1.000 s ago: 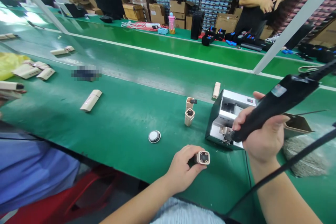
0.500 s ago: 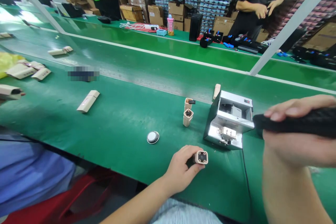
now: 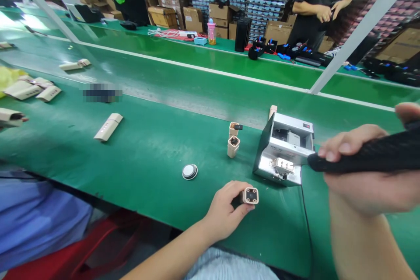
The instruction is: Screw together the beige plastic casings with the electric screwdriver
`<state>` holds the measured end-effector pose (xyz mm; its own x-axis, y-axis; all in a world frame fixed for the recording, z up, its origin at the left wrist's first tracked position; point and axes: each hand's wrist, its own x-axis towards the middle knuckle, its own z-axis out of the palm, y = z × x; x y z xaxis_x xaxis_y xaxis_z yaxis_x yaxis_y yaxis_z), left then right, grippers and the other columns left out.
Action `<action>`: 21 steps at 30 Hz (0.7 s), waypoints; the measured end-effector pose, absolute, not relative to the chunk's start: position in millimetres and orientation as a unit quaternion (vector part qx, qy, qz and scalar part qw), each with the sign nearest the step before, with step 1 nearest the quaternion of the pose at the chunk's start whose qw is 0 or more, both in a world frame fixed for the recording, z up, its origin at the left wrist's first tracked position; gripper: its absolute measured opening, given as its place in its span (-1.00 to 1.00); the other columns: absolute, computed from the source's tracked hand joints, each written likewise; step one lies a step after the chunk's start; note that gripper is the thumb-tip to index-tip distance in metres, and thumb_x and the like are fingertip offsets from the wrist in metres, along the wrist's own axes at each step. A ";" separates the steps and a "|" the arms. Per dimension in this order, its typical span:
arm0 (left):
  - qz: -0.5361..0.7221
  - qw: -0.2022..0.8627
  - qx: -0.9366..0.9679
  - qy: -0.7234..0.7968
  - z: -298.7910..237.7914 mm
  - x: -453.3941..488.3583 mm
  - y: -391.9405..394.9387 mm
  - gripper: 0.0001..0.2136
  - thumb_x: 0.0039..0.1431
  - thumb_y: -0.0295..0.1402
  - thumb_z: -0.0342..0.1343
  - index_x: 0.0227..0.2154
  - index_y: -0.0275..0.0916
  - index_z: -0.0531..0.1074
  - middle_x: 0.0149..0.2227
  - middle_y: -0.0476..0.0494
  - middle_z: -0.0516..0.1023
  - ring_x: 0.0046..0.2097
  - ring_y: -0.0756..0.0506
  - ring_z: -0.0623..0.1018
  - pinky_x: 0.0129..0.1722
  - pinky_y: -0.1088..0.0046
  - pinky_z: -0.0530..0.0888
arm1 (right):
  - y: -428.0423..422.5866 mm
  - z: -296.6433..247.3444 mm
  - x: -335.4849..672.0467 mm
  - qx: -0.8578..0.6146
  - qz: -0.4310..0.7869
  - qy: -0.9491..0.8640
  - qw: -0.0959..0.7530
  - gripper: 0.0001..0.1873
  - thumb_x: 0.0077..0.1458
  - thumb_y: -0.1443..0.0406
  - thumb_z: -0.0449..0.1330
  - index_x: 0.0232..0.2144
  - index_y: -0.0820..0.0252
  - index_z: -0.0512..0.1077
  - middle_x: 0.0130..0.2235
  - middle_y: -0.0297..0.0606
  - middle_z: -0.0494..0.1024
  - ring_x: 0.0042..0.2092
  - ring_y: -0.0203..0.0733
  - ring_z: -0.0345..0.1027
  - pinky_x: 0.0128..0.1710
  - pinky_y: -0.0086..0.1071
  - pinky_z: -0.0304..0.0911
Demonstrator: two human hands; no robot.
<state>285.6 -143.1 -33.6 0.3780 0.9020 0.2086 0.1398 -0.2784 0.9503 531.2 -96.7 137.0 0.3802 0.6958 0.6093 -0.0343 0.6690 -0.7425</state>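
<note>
In my left hand [image 3: 226, 210] is a beige square-ended plastic housing [image 3: 250, 195], gripped between thumb and fingers. Its open end faces up and shows a dark inside with round corner posts. My right hand [image 3: 364, 179] is wrapped around a black electric screwdriver [image 3: 377, 153], whose nose points left at the front of a silver screw feeder [image 3: 282, 148]. Whether its tip touches the feeder I cannot tell. Behind my left hand stand two more beige housings, one nearer [image 3: 232, 146] and one farther [image 3: 233, 128] with a small black piece on top.
A round metal-rimmed disc [image 3: 189, 171] lies left of my left hand. Farther left are a beige device [image 3: 109, 127] and a pile of similar ones [image 3: 31, 87]. The feeder's cable [image 3: 306, 218] runs toward the front edge. Two people stand across the bench beyond a white post [image 3: 364, 30].
My right hand has moved slightly left with the screwdriver, its nose now overlapping the feeder's right front. My left hand keeps the housing in nearly the same place.
</note>
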 end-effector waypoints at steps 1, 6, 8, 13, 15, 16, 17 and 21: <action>0.409 0.467 0.686 0.379 -33.5 285.8 -143.1 -0.79 0.32 -0.33 0.31 0.00 -0.12 0.58 -0.07 -0.11 0.70 -0.05 -0.18 0.64 0.02 0.26 0.52 | -94.1 133.7 526.2 -0.330 0.233 -0.517 0.754 -0.21 0.16 -0.41 0.18 0.11 -0.03 0.57 -0.55 -0.43 0.47 -0.64 -0.13 0.24 -0.68 -0.24 0.28; 0.404 0.472 0.683 0.384 -31.7 286.8 -143.0 -0.80 0.31 -0.38 0.30 -0.02 -0.11 0.58 -0.07 -0.09 0.71 -0.04 -0.17 0.64 0.02 0.27 0.51 | -82.1 105.5 518.5 -0.360 0.263 -0.513 0.733 -0.21 0.22 -0.45 0.03 -0.03 0.05 0.42 -0.59 -0.44 0.44 -0.68 -0.11 0.23 -0.73 -0.26 0.23; 0.400 0.473 0.685 0.384 -31.1 286.7 -143.0 -0.80 0.32 -0.38 0.30 -0.02 -0.11 0.57 -0.07 -0.08 0.70 -0.05 -0.17 0.63 0.02 0.27 0.50 | -78.8 95.4 519.3 -0.368 0.263 -0.523 0.723 -0.21 0.22 -0.47 0.01 -0.07 0.05 0.38 -0.59 -0.44 0.44 -0.68 -0.11 0.25 -0.73 -0.26 0.23; 0.397 0.472 0.688 0.384 -31.4 286.2 -143.9 -0.81 0.34 -0.36 0.31 -0.02 -0.11 0.57 -0.05 -0.10 0.70 -0.03 -0.17 0.62 0.04 0.26 0.50 | -72.4 86.7 516.4 -0.391 0.284 -0.511 0.710 -0.17 0.24 -0.45 0.01 0.05 0.09 0.41 -0.55 -0.42 0.43 -0.63 -0.12 0.27 -0.70 -0.27 0.22; 0.397 0.474 0.687 0.382 -31.9 285.9 -144.4 -0.81 0.34 -0.36 0.31 -0.01 -0.12 0.57 -0.05 -0.10 0.70 -0.04 -0.17 0.62 0.05 0.26 0.49 | -71.1 86.6 514.9 -0.396 0.284 -0.509 0.709 -0.15 0.23 -0.45 0.05 0.09 0.10 0.43 -0.54 -0.41 0.44 -0.62 -0.11 0.29 -0.70 -0.27 0.22; 0.399 0.474 0.687 0.379 -32.1 285.8 -144.6 -0.81 0.34 -0.36 0.31 -0.01 -0.12 0.57 -0.05 -0.09 0.70 -0.04 -0.17 0.62 0.04 0.26 0.49 | -71.0 86.5 514.3 -0.398 0.284 -0.509 0.709 -0.15 0.23 -0.45 0.05 0.10 0.10 0.44 -0.53 -0.40 0.44 -0.62 -0.11 0.29 -0.71 -0.27 0.22; 0.401 0.474 0.687 0.376 -32.4 285.6 -144.6 -0.81 0.35 -0.36 0.31 -0.01 -0.11 0.57 -0.06 -0.09 0.70 -0.04 -0.17 0.62 0.04 0.26 0.49 | -71.4 86.2 513.7 -0.400 0.283 -0.508 0.708 -0.14 0.24 -0.44 0.05 0.12 0.10 0.44 -0.53 -0.40 0.44 -0.62 -0.11 0.29 -0.70 -0.27 0.22; 0.407 0.474 0.687 0.371 -33.4 285.5 -143.5 -0.80 0.34 -0.35 0.33 -0.01 -0.11 0.58 -0.05 -0.10 0.71 -0.04 -0.17 0.62 0.05 0.26 0.49 | -78.5 84.4 510.5 -0.408 0.293 -0.504 0.702 -0.15 0.25 -0.43 0.05 0.15 0.08 0.45 -0.51 -0.40 0.44 -0.61 -0.13 0.29 -0.69 -0.29 0.22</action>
<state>285.5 -143.5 -33.4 0.3928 0.8959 0.2076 0.1226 -0.2748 0.9537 510.5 -78.5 84.4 0.3192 0.8238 0.4685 0.0001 0.4943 -0.8693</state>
